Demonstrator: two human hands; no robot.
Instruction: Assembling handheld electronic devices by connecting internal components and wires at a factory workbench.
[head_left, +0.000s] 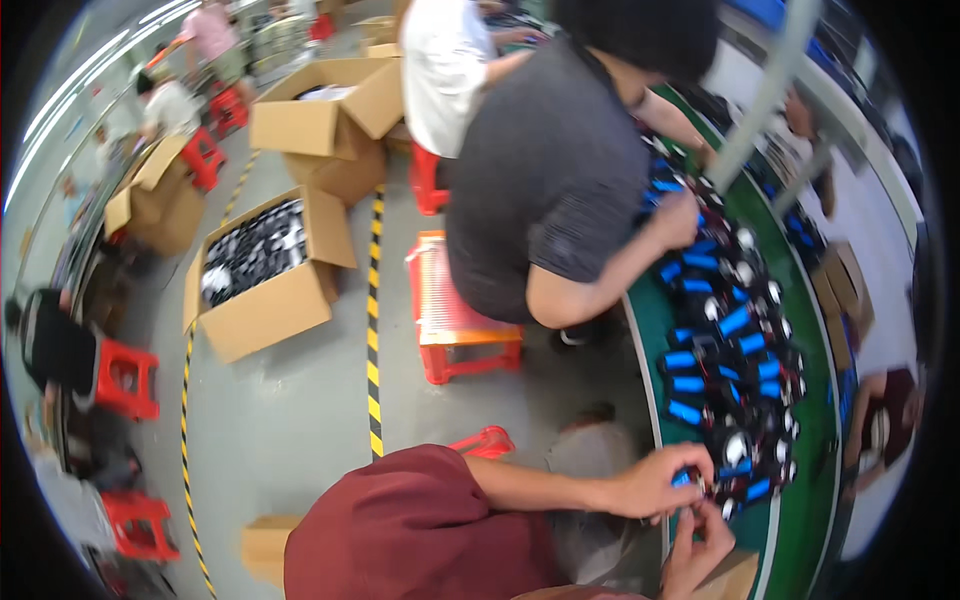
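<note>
At the table's near edge, my left hand [668,482] is closed with its fingers pinched around a small device with a blue part [683,478]. Just below it, my right hand [697,548] has its thumb and fingers drawn together at the device's lower side. What the right fingertips pinch is too small and blurred to make out. Beside my hands, many black devices with blue parts [735,400] lie in crowded rows along the green work surface [817,440]. Some carry round, whitish ends.
A co-worker in a dark grey shirt [545,170] works at the same surface, farther along. A red stool [455,300] stands behind them. Open cartons [265,330] stand on the floor by yellow-black tape [374,350]. A pale post [765,100] rises from the line.
</note>
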